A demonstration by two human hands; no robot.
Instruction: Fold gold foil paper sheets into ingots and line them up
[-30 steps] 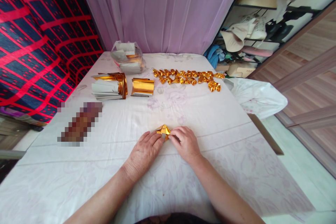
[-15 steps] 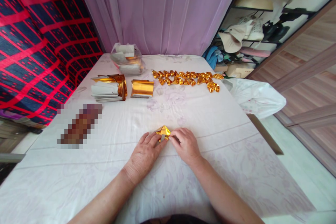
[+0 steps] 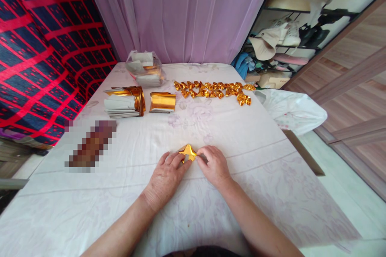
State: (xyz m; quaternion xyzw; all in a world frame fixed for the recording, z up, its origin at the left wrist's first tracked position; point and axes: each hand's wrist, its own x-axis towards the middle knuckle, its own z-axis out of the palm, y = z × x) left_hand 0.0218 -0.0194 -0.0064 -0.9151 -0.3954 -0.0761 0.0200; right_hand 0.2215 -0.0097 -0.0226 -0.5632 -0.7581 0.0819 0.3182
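A small sheet of gold foil paper [image 3: 188, 151], partly folded to a peak, lies on the cloth between my hands; a strip of its pale underside shows. My left hand [image 3: 167, 172] presses its left side, thumb and fingers closed on the edge. My right hand [image 3: 214, 165] pinches the right corner between thumb and forefinger. Farther back, folded gold foil pieces [image 3: 212, 89] sit in two uneven rows. To their left are a short stack of gold foil sheets [image 3: 163, 101] and a larger, fanned stack [image 3: 124, 102].
A clear plastic bag [image 3: 144, 68] of more sheets stands at the back left of the table [image 3: 126, 213]. A pixelated reddish item [image 3: 92, 146] lies at the left. A white plastic bag [image 3: 295, 110] hangs by the right edge, near shelves with shoes and a cap [image 3: 263, 46].
Little differs: my fingers have shifted slightly at the foil paper's right corner, and its front part looks a bit more spread. The whole view has moved very slightly.
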